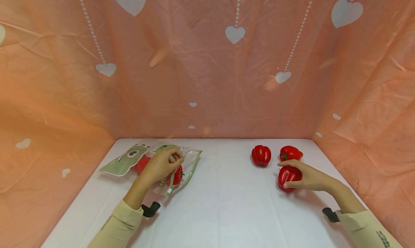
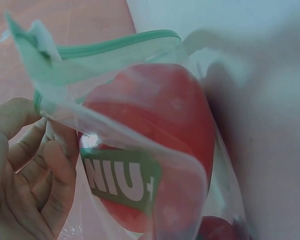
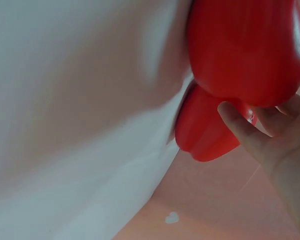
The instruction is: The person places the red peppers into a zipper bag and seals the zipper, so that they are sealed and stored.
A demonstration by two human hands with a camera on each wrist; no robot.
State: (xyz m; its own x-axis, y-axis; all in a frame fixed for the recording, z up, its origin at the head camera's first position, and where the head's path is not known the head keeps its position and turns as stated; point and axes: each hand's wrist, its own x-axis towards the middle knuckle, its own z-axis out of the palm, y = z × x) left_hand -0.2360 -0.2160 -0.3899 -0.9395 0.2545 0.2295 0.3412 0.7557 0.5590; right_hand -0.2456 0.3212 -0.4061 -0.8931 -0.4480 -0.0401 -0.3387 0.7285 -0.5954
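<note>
My left hand (image 1: 164,164) pinches the top edge of a clear zip bag (image 2: 115,47) with a green zipper. Inside the bag lie red bell peppers (image 2: 155,105), seen through the plastic behind a green "NIU" label. On the right of the table, my right hand (image 1: 309,176) grips a red bell pepper (image 1: 288,177), thumb on its near side and fingers over its far side. Just behind it lies another bell pepper (image 1: 290,153) with a green stem, partly visible below the held one in the right wrist view. A third bell pepper (image 1: 261,155) stands to their left.
The white table (image 1: 223,204) ends at an orange cloth backdrop (image 1: 207,79) with white hearts, which also hangs along both sides. A green cartoon-eyed flap (image 1: 124,161) of printed plastic spreads left of the left hand. Black wrist mounts (image 1: 150,209) hang beneath both forearms.
</note>
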